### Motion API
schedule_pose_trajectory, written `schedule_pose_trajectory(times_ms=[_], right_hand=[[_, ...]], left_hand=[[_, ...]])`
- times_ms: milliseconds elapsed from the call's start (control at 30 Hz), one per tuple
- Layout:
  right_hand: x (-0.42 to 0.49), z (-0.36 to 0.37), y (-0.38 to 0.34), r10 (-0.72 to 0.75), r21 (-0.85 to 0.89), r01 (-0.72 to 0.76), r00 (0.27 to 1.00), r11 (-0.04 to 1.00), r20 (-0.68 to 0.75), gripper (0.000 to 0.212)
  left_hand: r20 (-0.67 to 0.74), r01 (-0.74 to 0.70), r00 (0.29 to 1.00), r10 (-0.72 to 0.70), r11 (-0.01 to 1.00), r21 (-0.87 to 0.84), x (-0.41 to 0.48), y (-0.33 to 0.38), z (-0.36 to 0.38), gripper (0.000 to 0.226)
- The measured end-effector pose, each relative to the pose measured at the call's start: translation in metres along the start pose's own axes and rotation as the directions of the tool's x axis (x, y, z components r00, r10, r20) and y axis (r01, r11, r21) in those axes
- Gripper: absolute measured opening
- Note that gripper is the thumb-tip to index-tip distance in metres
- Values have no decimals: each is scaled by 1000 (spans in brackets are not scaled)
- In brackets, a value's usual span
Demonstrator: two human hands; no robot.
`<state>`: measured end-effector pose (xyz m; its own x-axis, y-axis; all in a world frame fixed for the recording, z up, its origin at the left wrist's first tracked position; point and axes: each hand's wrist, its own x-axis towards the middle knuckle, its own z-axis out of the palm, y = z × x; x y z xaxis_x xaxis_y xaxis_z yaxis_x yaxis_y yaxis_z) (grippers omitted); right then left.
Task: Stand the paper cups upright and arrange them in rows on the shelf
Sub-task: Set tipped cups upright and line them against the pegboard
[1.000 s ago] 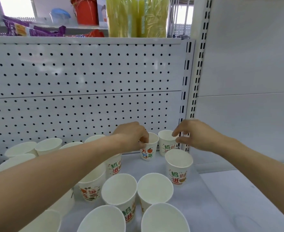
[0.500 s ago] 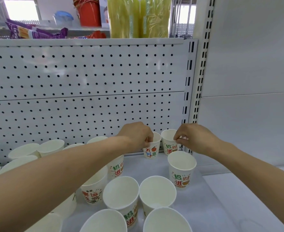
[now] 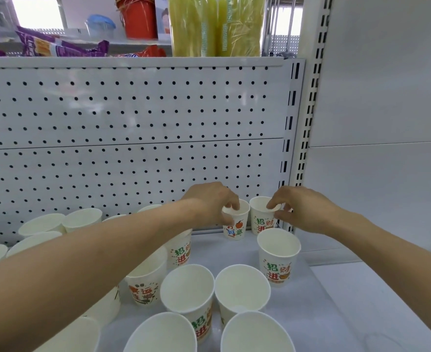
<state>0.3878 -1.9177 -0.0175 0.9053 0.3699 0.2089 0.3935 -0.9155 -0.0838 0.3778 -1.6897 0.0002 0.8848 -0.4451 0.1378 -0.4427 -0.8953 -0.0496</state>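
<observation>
the white shelf (image 3: 323, 301) runs from the near edge to the pegboard back panel (image 3: 133, 118) on the far side; across it stand many paper cups (image 3: 187, 288), upright as far as shows, loosely grouped rather than in clean rows, some on the left partly hidden under the left forearm (image 3: 107, 250); the main risk, as i judge it, comes from that forearm, which crosses low over the left cups, so a careless pull back could tip these light things and knock their neighbours; the left hand (image 3: 209, 201) curls its fingers over the rim of the far cup with the orange print (image 3: 236, 229) and grips it; the right hand (image 3: 303, 212) pinches the rim of the far-right cup (image 3: 260, 222) between thumb and fingers; both cups are at the far right, close to the back panel and just beside each other, seemingly resting on the shelf; squeezing such thin rims could dent them, and a nudge could set one crooked or push it into the nearer right cup (image 3: 278, 260); every cup whose mouth shows looks empty, plain white inside; fingers partly cover the insides of the two held cups.
</observation>
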Motion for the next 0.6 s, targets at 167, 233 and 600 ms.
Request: schedule_pose_trajectory(times_ms=[167, 233, 600], right_hand=[[-7, -15, -13, -41, 25, 44, 995, 999, -93, 23], [-4, -20, -29, -92, 33, 95, 992, 995, -82, 24], [17, -12, -76, -187, -18, 187, 982, 982, 9, 28]], left_hand=[[-89, 42, 994, -65, 969, -242, -46, -36, -35, 18], [16, 104, 995, -103, 966, -239, -64, -44, -40, 20], [95, 94, 991, -91, 995, -21, -74, -37, -25, 10]])
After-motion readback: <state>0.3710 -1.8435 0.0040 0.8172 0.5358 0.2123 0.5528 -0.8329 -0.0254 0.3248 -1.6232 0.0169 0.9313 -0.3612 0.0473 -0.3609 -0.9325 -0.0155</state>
